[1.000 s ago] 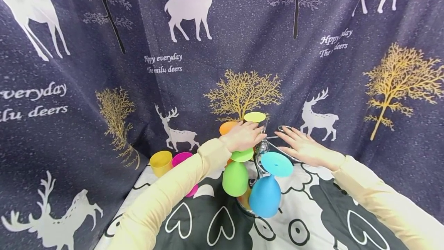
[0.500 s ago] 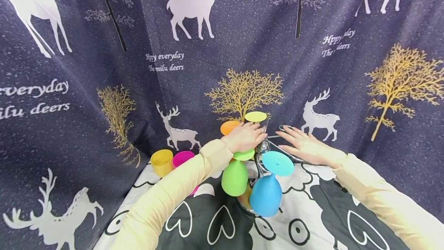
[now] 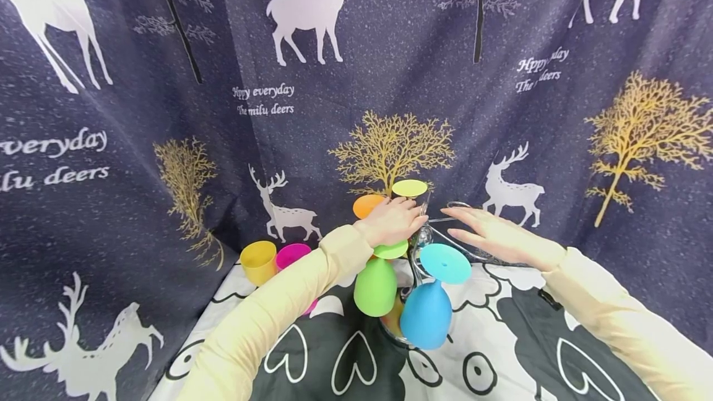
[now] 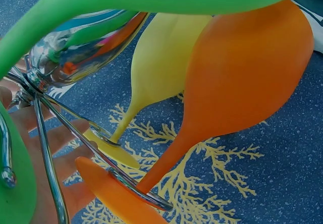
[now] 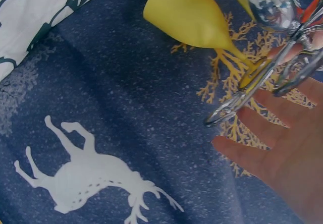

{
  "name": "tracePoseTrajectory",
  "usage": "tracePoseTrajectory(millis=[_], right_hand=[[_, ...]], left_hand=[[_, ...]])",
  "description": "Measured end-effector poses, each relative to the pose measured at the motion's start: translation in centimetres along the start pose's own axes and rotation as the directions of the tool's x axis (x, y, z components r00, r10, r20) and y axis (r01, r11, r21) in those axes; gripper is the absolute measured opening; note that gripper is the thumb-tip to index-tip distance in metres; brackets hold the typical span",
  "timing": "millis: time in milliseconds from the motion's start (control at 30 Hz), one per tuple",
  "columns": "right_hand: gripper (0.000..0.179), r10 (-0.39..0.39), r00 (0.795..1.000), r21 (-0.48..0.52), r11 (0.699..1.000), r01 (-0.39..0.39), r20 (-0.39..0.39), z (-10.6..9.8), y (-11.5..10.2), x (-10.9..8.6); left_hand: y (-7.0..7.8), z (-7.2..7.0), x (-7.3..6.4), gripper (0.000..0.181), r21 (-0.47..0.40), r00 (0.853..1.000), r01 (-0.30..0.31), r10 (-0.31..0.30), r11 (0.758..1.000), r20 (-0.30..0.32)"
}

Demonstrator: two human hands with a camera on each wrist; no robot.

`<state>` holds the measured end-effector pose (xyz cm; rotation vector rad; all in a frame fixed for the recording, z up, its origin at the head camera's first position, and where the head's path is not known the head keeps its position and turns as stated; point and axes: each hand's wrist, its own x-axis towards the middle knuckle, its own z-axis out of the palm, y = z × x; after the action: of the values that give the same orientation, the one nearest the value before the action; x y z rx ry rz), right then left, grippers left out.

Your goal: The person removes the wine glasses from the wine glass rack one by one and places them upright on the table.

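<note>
A shiny metal glass rack holds colored goblets upside down by their feet. The blue goblet and the green goblet hang at its near side. An orange goblet and a yellow goblet hang at the far side. My left hand lies over the top of the rack among the goblet feet, fingers spread. Its fingers show behind the wires in the left wrist view. To the right, my right hand is held with straight fingers beside a bare wire loop, gripping nothing.
A yellow cup and a magenta goblet stand to the left, the magenta one partly hidden by my left sleeve. The patterned cloth covers the table. A dark deer-print curtain hangs close behind the rack.
My right hand has tilted more edge-on and shifted slightly right, its fingers still straight. The left hand and the goblets stay where they were.
</note>
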<state>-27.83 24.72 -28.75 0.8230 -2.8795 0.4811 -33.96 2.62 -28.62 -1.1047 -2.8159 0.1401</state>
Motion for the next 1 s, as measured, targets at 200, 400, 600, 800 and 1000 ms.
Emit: tracePoseTrajectory(millis=[200, 400, 600, 800, 1000], right_hand=[[0.056, -0.032, 0.999, -0.029, 0.999, 0.032, -0.018, -0.4, -1.0, -0.5], [0.054, -0.131, 0.99, -0.056, 0.99, 0.128, -0.056, -0.3, -2.3, -1.4], [0.056, -0.279, 0.957, -0.103, 0.957, 0.271, -0.08, 0.0, -3.6, -1.7], [0.057, -0.351, 0.934, -0.12, 0.932, 0.342, -0.069, 0.3, -4.6, -1.8], [0.061, -0.422, 0.905, -0.177, 0.896, 0.407, -0.059, 1.0, -5.2, -2.2]], left_hand=[[0.0, -0.2, 0.0, 0.05, 0.007, 1.0, -0.003, 0.003, 1.0, -0.014], [0.1, -0.2, -0.1, 0.05, 0.02, 1.0, -0.017, 0.017, 1.0, -0.013], [0.0, -0.2, -0.2, 0.05, 0.022, 1.0, -0.018, 0.019, 1.0, -0.022], [0.1, -0.2, -0.2, 0.05, 0.013, 1.0, -0.011, 0.011, 1.0, -0.013], [0.0, 0.0, -0.2, 0.05, 0.012, 0.999, -0.015, 0.016, 1.0, -0.031]])
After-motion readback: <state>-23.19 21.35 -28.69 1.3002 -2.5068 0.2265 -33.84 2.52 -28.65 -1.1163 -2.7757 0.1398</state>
